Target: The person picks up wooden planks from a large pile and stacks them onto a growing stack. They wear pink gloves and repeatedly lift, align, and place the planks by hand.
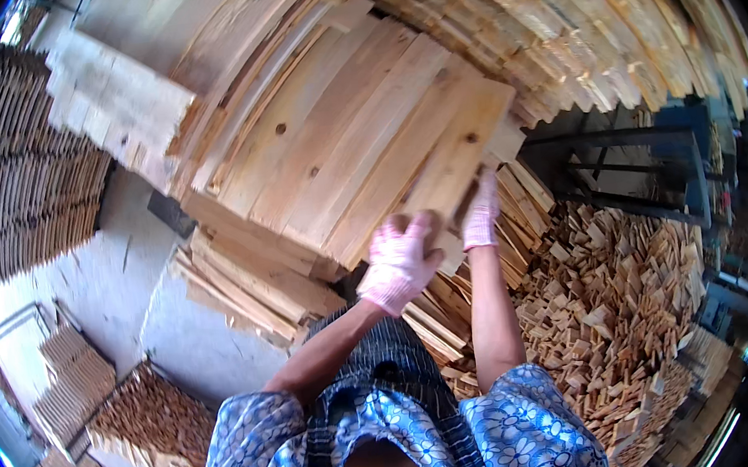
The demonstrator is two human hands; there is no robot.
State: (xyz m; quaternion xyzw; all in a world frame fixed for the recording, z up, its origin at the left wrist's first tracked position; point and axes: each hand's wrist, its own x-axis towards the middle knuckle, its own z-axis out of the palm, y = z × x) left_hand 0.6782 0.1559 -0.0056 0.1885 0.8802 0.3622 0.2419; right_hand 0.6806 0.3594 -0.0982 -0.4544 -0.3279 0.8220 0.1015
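My left hand [397, 266], in a pinkish-white glove, is closed on the near end of a pale wooden board [455, 154] with a dark knot. That board lies at the right side of a row of flat boards [341, 137] on top of a stack. My right hand [482, 215], gloved alike, is beside the board's right edge with its fingers stretched out along it. The tips of the right fingers are partly hidden, and the board's near end is slightly blurred.
Tall stacks of planks [543, 24] rise at the far right. Loose wood offcuts [600, 301] are heaped at the right, below a dark metal frame [619, 139]. More boards [251, 274] are piled left of my apron. Stacked slats [21, 170] stand at the far left, beyond the grey floor [205, 320].
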